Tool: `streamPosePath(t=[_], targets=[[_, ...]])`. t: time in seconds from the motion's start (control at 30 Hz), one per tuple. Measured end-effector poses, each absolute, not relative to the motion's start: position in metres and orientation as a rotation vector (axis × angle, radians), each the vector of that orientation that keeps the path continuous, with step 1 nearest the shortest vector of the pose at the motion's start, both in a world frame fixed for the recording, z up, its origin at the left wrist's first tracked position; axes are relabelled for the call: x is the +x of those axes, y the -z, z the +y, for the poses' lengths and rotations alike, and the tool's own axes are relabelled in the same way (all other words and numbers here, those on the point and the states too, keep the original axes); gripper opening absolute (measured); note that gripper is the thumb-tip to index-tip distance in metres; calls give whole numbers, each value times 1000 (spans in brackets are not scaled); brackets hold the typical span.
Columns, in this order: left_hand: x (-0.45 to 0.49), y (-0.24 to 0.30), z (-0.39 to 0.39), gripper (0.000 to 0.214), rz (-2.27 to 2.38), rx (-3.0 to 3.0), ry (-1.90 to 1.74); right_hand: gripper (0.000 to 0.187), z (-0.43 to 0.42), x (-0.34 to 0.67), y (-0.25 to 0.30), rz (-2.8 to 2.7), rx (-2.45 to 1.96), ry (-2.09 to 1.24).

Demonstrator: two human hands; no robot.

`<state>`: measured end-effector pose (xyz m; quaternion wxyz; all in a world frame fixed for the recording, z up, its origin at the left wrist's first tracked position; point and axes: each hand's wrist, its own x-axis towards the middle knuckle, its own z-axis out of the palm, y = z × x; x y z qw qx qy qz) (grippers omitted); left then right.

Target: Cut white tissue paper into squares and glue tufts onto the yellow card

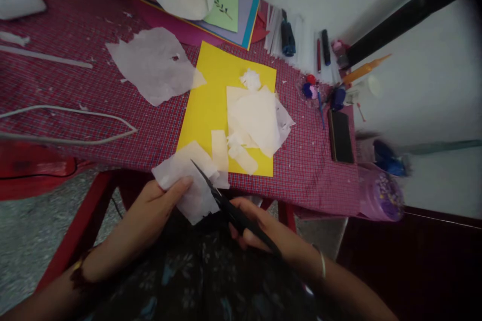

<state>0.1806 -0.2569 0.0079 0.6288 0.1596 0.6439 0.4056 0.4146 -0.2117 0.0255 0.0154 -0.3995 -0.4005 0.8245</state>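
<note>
My left hand [154, 208] pinches a piece of white tissue paper [188, 183] in front of the table edge, thumb on top. Black scissors [226, 205] are gripped in my right hand [259, 228], and their blades reach into the tissue paper from the right. Just beyond, a yellow sheet of paper [211, 95] lies on the red checked tablecloth [94, 110]. On it sit cut white tissue pieces [258, 118] and a small crumpled tissue ball [250, 79].
A larger torn tissue sheet [154, 65] lies left of the yellow sheet. Coloured papers [229, 10] are stacked at the back. At the right are a black phone [341, 135], pens, small pompoms [311, 86] and a purple bottle [380, 193]. A white cord [75, 110] loops at the left.
</note>
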Motion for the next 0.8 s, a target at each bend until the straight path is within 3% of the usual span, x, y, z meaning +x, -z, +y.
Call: streamPosePath(t=[0.57,0.8], targets=[[179,7,-262,27,1456,352,-1032,53,-223,414,-6,-1111,-1322,-2536],[172,6,-259,36,1272,198,-1169,61,-217,415,-18,-1275,-1266,-2526]])
